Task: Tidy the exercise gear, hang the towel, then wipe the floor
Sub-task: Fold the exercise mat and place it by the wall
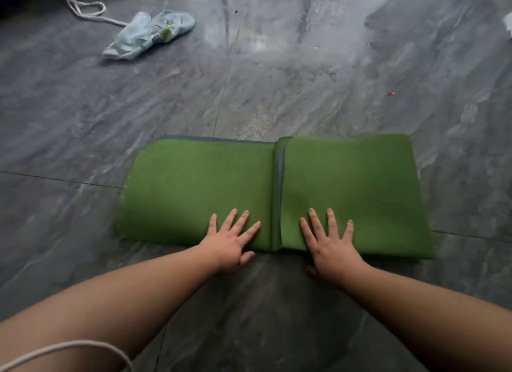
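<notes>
Both hands, left [230,242] and right [331,244], press flat with fingers spread on the folded mat [194,188], gripping nothing, likely to flatten it.

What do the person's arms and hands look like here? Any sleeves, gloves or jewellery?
Both arms are bare as far up as the picture shows, with no sleeves in view. The left hand and right hand wear no gloves, and no rings, watch or bracelets show. The fingernails look short and unpainted.
</notes>
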Demonstrator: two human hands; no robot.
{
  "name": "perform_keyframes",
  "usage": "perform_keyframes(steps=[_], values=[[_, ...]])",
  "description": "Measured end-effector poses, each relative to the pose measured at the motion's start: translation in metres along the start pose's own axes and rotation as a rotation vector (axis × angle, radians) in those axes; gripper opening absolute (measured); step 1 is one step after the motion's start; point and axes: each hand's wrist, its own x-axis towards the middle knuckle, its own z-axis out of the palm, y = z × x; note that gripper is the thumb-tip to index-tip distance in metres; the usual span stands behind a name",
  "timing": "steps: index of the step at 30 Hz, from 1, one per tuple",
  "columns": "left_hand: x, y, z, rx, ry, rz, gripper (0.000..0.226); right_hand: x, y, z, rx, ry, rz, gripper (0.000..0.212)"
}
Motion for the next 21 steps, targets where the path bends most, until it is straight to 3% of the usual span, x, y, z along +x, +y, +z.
perform_keyframes(steps=[4,8,15,18,21], values=[[0.005,-0.003,0.003,0.000,-0.054,-0.009,0.079,0.005,0.002,-0.001,0.005,0.013,-0.005,0.076],[0.006,-0.004,-0.003,-0.047,-0.081,0.000,0.081,0.005,0.002,-0.007,-0.027,0.032,-0.015,0.076],[-0.011,-0.002,-0.020,-0.084,0.072,-0.009,0.088,-0.007,0.004,-0.024,0.128,0.077,0.042,0.093],[-0.016,0.001,-0.042,-0.095,0.176,-0.011,0.091,-0.018,0.013,-0.045,0.288,0.211,0.065,0.097],[-0.020,-0.002,-0.073,-0.221,0.338,-0.058,0.091,-0.021,0.022,-0.074,0.604,0.413,0.063,0.091]])
